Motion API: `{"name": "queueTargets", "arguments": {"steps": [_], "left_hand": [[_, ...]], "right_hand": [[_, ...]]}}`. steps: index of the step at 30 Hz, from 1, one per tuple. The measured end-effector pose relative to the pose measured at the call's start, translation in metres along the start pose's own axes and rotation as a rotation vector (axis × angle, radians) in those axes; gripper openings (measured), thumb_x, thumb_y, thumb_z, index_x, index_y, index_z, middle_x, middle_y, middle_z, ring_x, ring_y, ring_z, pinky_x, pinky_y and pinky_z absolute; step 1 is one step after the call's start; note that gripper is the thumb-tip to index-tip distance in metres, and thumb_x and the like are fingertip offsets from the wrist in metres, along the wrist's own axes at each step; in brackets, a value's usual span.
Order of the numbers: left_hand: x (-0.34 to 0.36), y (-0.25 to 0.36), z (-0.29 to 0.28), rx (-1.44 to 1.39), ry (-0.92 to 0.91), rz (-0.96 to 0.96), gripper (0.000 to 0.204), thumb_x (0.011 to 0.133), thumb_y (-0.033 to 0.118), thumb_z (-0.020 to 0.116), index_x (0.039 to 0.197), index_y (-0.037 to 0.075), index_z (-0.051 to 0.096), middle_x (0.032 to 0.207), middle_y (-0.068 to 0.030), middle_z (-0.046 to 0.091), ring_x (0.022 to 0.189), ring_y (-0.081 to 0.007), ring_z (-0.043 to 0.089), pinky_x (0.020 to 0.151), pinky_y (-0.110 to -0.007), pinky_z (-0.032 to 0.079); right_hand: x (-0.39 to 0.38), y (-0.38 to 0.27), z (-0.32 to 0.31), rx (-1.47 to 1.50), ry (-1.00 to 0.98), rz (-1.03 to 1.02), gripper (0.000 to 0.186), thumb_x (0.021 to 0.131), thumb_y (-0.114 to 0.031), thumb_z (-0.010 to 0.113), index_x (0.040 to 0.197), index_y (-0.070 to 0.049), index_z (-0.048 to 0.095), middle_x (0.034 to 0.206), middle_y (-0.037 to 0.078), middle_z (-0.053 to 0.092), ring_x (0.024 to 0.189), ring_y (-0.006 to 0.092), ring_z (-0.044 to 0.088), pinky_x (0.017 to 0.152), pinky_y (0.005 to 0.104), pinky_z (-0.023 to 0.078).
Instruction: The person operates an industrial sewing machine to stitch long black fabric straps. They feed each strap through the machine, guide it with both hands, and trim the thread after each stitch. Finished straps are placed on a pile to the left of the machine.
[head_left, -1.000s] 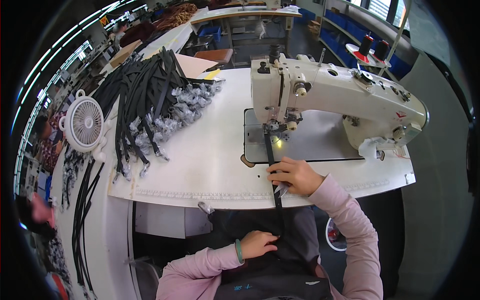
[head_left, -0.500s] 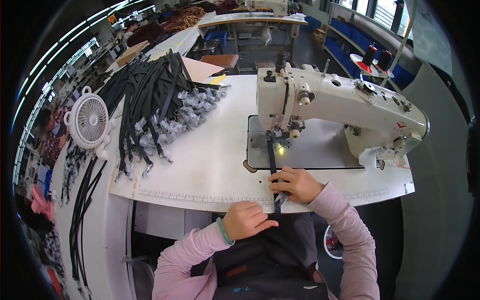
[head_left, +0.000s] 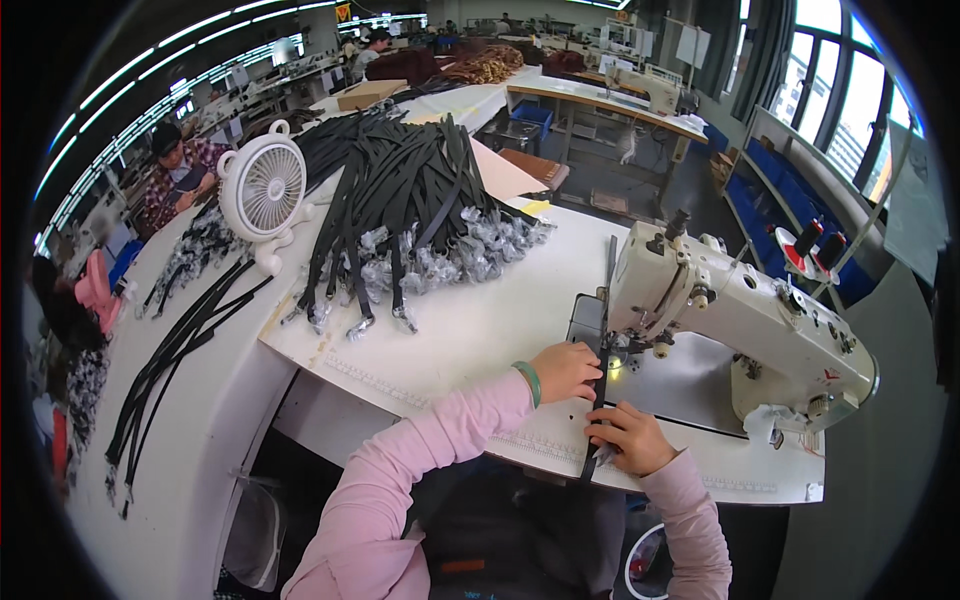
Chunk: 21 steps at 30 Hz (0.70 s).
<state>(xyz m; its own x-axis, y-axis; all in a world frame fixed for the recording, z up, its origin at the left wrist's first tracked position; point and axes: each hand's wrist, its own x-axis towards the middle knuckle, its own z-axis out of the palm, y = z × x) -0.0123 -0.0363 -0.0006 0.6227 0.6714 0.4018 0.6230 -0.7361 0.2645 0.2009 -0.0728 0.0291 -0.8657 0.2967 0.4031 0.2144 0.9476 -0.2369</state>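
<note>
A long black strap (head_left: 602, 385) runs from the table's front edge up past the left side of a white sewing machine (head_left: 735, 315). Curled fingers of my left hand (head_left: 566, 374) grip the strap beside the machine's lit needle area. Closer to the front edge, my right hand (head_left: 636, 438) has closed round the strap's near part. A bit of clear plastic (head_left: 606, 454) shows under its fingers. The strap's near end hangs over the edge. Against the metal bed plate (head_left: 690, 385), the machine's head partly hides the needle and foot.
A heap of black straps (head_left: 400, 190) with plastic-wrapped ends lies left on the table. A white fan (head_left: 263, 187) stands beside it, near several loose straps (head_left: 180, 365). Thread cones (head_left: 808, 238) stand behind the machine. Another person (head_left: 180, 175) sits at far left.
My left hand has moved from the table's front edge up to the strap beside the machine head. The strap now reaches farther back, past the needle area. The view has swung left.
</note>
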Motion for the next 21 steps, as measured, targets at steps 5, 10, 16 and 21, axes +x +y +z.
{"name": "queueTargets", "arguments": {"steps": [5, 10, 16, 21], "left_hand": [[-0.008, -0.008, 0.014, -0.047, 0.092, -0.007, 0.042, 0.067, 0.033, 0.068, 0.097, 0.004, 0.062, 0.108, -0.0118, 0.056, 0.104, -0.0265, 0.049, 0.086, -0.036, 0.041], [-0.004, -0.003, 0.012, -0.112, 0.076, -0.065, 0.047, 0.064, 0.036, 0.070, 0.099, 0.005, 0.062, 0.110, -0.0107, 0.054, 0.106, -0.0261, 0.045, 0.090, -0.038, 0.037], [-0.006, -0.006, 0.012, -0.092, 0.083, -0.066, 0.049, 0.061, 0.036, 0.071, 0.100, 0.007, 0.062, 0.110, -0.0098, 0.054, 0.106, -0.0256, 0.045, 0.088, -0.038, 0.036], [-0.005, -0.007, 0.013, -0.106, 0.078, -0.076, 0.049, 0.062, 0.036, 0.071, 0.101, 0.007, 0.062, 0.110, -0.0099, 0.054, 0.107, -0.0254, 0.044, 0.088, -0.038, 0.036]], "right_hand": [[0.007, -0.009, 0.001, -0.020, 0.023, -0.007, 0.025, 0.062, -0.002, 0.066, 0.086, -0.008, 0.061, 0.097, 0.005, 0.060, 0.070, 0.0219, 0.054, 0.057, 0.0313, 0.046], [0.005, -0.006, 0.006, 0.003, 0.032, -0.011, 0.024, 0.063, -0.002, 0.066, 0.087, -0.007, 0.062, 0.095, 0.005, 0.061, 0.069, 0.0233, 0.053, 0.057, 0.0322, 0.045], [0.008, -0.009, 0.005, 0.008, 0.022, 0.019, 0.025, 0.063, -0.002, 0.066, 0.087, -0.007, 0.062, 0.094, 0.005, 0.060, 0.070, 0.0248, 0.053, 0.058, 0.0341, 0.045], [0.007, -0.007, 0.006, 0.010, 0.038, 0.018, 0.024, 0.063, -0.002, 0.066, 0.086, -0.007, 0.061, 0.093, 0.005, 0.060, 0.069, 0.0243, 0.053, 0.056, 0.0341, 0.044]]}}
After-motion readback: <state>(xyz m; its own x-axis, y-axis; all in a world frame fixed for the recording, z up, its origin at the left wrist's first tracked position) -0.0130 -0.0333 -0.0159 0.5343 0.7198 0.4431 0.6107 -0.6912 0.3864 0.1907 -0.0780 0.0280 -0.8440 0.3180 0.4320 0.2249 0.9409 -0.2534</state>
